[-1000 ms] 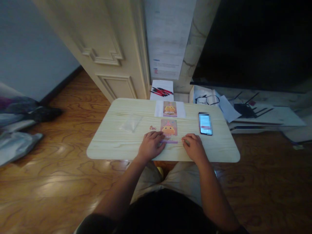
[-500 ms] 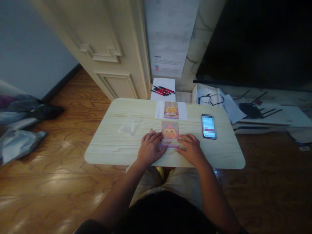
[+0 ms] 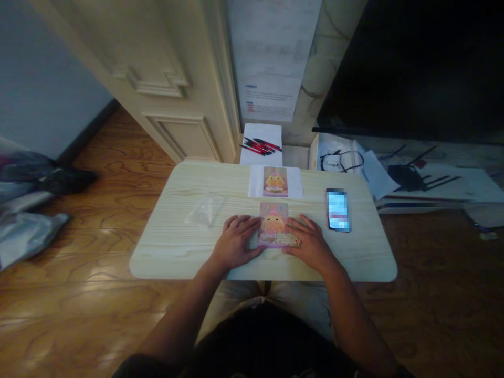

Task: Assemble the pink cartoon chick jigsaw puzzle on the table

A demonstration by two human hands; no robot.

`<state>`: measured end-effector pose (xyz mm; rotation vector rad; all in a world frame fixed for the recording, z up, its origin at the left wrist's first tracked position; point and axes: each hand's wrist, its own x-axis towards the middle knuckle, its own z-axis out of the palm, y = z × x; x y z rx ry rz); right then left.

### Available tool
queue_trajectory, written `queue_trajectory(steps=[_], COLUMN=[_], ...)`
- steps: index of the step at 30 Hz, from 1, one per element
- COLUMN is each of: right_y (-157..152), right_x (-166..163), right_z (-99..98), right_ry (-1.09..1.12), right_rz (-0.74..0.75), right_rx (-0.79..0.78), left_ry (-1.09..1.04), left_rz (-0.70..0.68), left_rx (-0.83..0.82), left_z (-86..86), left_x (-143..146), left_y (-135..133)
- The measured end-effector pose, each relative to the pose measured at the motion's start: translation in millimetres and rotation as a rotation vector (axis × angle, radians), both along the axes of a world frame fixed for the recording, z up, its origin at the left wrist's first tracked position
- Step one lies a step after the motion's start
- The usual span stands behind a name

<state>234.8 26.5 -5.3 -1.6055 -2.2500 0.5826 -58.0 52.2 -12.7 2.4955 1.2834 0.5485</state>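
On the small folding table lies a picture card (image 3: 273,224) with a yellow-orange cartoon figure in a pink hat. My left hand (image 3: 237,241) rests flat at its left edge, fingers stretched out and fingertips touching it. Along the right edge my right hand (image 3: 309,242) lies with its fingers spread and nothing gripped. Small loose bits (image 3: 296,241), perhaps puzzle pieces, show between the fingers of that hand. Just beyond the card is a white sheet (image 3: 256,181) bearing a matching printed picture (image 3: 275,182).
A clear plastic bag (image 3: 205,211) lies left on the pale wooden tabletop (image 3: 165,252). At the right is a phone (image 3: 337,210) with a lit screen. Several red and black pens (image 3: 261,146) sit on paper behind the table. A black router (image 3: 407,177) stands farther right.
The small bits by my left fingertips no longer show there; similar bits now appear by my right hand. My left hand has shifted slightly left off the card's face. The view has moved a little.
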Motion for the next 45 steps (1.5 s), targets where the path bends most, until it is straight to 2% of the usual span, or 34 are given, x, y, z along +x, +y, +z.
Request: queue_trajectory(steps=[15, 32, 40, 45], right_y=[-4.7, -4.2, -0.8, -4.0], right_x=[2.7, -19.2, -31.0, -26.1], right_z=[-6.9, 5.1, 9.2, 8.0], right_ry=[0.015, -0.054, -0.011, 0.037], right_rz=[-0.001, 0.052, 0.087, 0.046], right_rx=[0.0, 0.003, 0.019, 0.048], left_ry=[-0.012, 0.031, 0.031, -0.009], left_rz=[-0.017, -0.024, -0.06, -0.03], left_rx=[-0.022, 0.0, 0.018, 0.032], left_z=[1.7, 4.6, 11.6, 5.1], left_x=[0.1, 5.1, 21.1, 32.4], left_y=[-0.8, -0.3, 1.8, 0.6])
